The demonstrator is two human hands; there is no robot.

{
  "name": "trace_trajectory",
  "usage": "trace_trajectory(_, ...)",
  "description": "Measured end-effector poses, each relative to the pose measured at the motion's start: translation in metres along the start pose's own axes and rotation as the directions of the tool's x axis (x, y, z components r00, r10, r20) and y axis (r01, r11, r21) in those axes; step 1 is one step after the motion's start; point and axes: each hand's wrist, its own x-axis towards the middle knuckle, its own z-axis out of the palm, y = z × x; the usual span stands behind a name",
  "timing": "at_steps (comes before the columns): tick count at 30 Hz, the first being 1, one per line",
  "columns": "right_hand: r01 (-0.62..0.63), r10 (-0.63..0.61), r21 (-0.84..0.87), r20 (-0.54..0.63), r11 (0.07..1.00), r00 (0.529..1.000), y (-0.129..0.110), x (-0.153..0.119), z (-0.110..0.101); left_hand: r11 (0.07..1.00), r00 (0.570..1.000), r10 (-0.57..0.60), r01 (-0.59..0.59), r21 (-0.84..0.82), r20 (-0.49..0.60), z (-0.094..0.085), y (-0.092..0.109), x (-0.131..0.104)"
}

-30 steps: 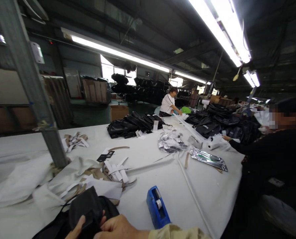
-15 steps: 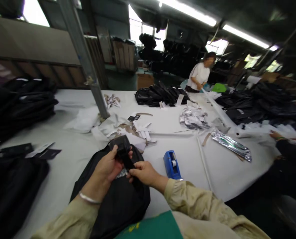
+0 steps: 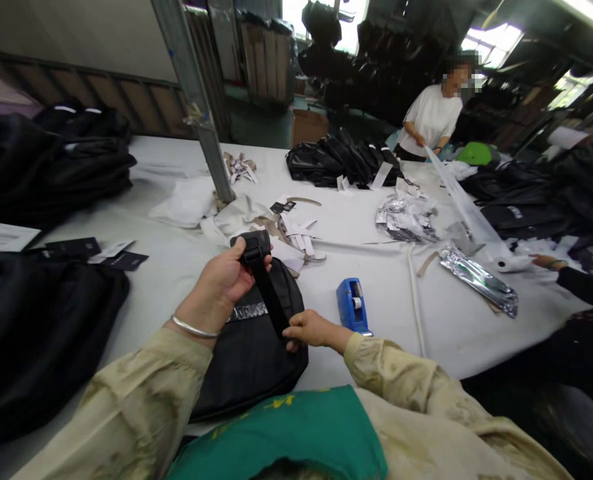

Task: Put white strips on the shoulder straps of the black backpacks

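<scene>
A black bag (image 3: 251,367) lies on the table in front of me, with a shiny silvery strip (image 3: 249,311) across it. Above its top edge, my left hand (image 3: 224,277) is closed on the buckle end of a black webbing strap (image 3: 270,297). The dark buckle (image 3: 253,250) shows beyond my thumb. The strap runs taut down to the right, where my right hand (image 3: 310,328) pinches its lower end. Beside the right hand stands a blue tape dispenser (image 3: 351,307), not touched.
Black bags are piled at left (image 3: 51,173), and more bags (image 3: 336,157) lie at the back. A metal post (image 3: 201,113) rises from the table (image 3: 366,230) near paper scraps (image 3: 296,233). A co-worker (image 3: 429,120) handles plastic film (image 3: 469,203); another person's hand (image 3: 549,261) reaches in at right.
My right hand has slid down and right along the strap, away from my left hand, and more strap shows between them. The camera view has tilted downward.
</scene>
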Motion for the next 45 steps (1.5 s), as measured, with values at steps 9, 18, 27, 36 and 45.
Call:
trace_trajectory(9,0.015,0.062,-0.471,0.148,0.882,0.987,-0.020,0.006,-0.013,0.995,1.000,-0.023,0.024,0.094,-0.019,0.001,-0.002,-0.014)
trace_trajectory(18,-0.035,-0.007,-0.666,-0.061,0.745,0.998,-0.003,0.024,-0.005,0.998,0.998,0.061,-0.060,0.010,-0.033,0.005,-0.015,-0.013)
trace_trajectory(27,-0.018,0.073,-0.498,0.091,0.867,0.993,-0.013,0.013,0.005,0.986,0.986,0.166,-0.167,-0.017,-0.030,-0.004,-0.008,-0.009)
trace_trajectory(36,0.046,0.034,-0.679,0.104,0.732,0.994,-0.030,0.013,-0.009,0.990,0.995,0.098,-0.100,0.099,0.030,0.001,0.005,-0.013)
trace_trajectory(45,0.383,-0.310,-0.453,0.228,0.805,0.923,-0.116,0.010,-0.027,0.987,0.997,0.051,-0.058,0.151,0.050,-0.008,0.004,-0.015)
